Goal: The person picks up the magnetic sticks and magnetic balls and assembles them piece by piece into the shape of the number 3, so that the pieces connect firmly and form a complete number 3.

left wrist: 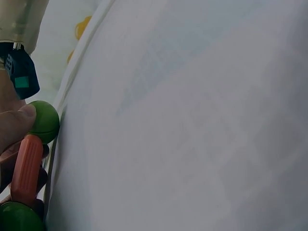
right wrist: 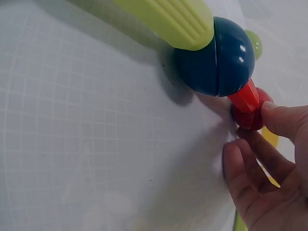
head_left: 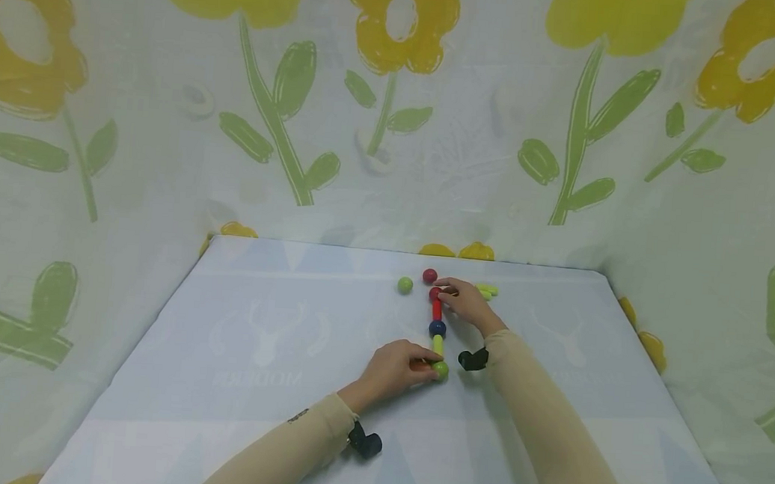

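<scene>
A chain of toy balls and rods lies on the table. From far to near it has a red ball point(head_left: 435, 293), red rod point(head_left: 437, 311), dark blue ball point(head_left: 438, 328), yellow-green rod point(head_left: 437, 344) and green ball point(head_left: 441, 370). My right hand point(head_left: 466, 305) pinches the red ball between thumb and fingers, as the right wrist view shows. At the near end, my left hand point(head_left: 397, 370) holds the green ball with its fingertips. In the left wrist view, its thumb presses a green ball point(left wrist: 45, 121); an orange rod point(left wrist: 26, 169) joins this to another green ball point(left wrist: 20, 217).
Beyond the chain lie a loose red ball point(head_left: 429, 276) and a green ball point(head_left: 405, 284). Yellow-green rods point(head_left: 487, 290) lie behind my right hand. The white-blue table point(head_left: 246, 427) is enclosed by a flowered curtain point(head_left: 460, 165). Black devices point(head_left: 365, 443) sit on both wrists.
</scene>
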{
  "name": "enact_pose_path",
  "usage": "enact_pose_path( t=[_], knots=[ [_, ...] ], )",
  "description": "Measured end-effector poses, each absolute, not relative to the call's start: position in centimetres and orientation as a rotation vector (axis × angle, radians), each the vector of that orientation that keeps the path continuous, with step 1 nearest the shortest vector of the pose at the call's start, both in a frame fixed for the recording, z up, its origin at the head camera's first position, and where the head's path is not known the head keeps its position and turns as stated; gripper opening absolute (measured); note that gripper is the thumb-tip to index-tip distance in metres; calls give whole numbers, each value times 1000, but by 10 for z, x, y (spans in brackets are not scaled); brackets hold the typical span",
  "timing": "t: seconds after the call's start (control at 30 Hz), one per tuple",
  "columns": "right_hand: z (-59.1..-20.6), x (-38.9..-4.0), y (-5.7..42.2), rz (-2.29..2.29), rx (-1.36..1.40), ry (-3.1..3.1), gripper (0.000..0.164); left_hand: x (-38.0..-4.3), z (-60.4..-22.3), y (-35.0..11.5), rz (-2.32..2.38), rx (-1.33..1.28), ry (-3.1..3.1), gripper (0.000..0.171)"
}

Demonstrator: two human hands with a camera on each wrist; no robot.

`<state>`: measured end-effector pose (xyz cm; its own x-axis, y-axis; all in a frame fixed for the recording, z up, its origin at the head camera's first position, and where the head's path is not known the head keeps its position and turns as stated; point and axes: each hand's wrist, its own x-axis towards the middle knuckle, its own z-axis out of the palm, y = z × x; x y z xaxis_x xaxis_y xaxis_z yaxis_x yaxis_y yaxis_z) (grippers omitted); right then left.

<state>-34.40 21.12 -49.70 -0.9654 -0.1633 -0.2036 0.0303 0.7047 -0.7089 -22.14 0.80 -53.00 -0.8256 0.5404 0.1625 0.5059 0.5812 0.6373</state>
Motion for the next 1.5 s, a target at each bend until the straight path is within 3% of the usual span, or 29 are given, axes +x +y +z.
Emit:
enact_pose_path(
  t=[0.9,1.5],
  knots=[
    [-502,-341,214,-1133,-81,2697,38,-221,-529,9,1086,914,2753,31],
    [-503,-329,245,-1117,-75,2765,36,-221,-529,8,1096,874,2733,32]
  ],
)
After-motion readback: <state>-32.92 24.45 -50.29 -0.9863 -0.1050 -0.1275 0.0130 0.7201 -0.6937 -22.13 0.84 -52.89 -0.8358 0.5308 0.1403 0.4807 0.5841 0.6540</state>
